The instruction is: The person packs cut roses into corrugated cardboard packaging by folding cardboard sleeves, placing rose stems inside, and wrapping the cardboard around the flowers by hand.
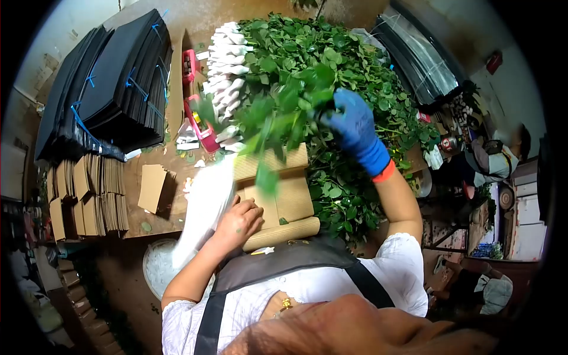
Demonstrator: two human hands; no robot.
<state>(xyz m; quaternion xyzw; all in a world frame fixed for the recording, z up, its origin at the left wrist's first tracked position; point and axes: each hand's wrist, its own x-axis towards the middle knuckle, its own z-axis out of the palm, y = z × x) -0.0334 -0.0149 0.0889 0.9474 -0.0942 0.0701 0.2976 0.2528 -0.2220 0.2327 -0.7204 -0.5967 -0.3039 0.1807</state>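
My right hand (352, 124), in a blue glove with an orange cuff, is closed around a leafy green stem (266, 127) above the table. Motion smears the stem and its leaves, and I cannot tell whether it is one stem or more. My left hand (239, 222) is bare and rests, fingers laid out, on the left edge of a corrugated cardboard wrap (290, 198) at the table's front edge. The wrap has rolled ridged sides. Beside that hand lies a stack of long white sheets (207, 201).
Leafy stems (367, 77) with white-covered heads (228, 65) pile up behind the wrap. At left are black sheet stacks (124, 77) tied with blue straps, cut cardboard pieces (94, 195) and a pink bin (204, 127). Two other people (494, 160) are at right.
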